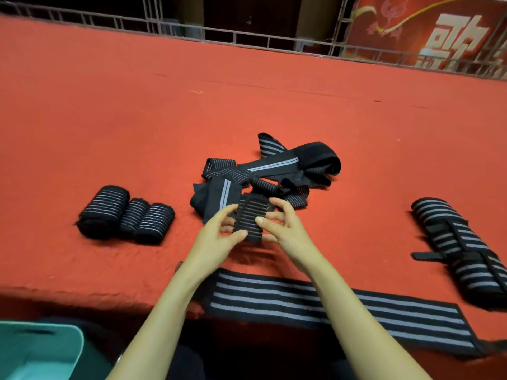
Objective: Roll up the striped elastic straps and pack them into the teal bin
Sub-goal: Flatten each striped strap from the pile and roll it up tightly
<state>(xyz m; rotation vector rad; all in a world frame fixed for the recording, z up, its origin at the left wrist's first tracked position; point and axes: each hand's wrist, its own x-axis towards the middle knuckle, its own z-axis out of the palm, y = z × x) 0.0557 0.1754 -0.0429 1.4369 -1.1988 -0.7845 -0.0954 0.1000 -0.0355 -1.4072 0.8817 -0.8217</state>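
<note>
I work over the red table [109, 119]. A flat strap [301, 300] lies along its near edge under my forearms, and a tangled pile [274, 165] sits mid-table, just behind my grip. By the right edge are wide rolls [452, 242], toward the left three small rolls [126, 215], and the teal bin [74, 333] sits below the near-left corner. My left hand [219, 237] and right hand [285, 229] both pinch the half-wound roll [251, 215]. If I slacken, I judge the elastic could spring open or snag that pile.

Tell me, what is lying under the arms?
A flat striped strap lies on the red table, at its near edge. The left forearm and right forearm cover parts of it.
</note>
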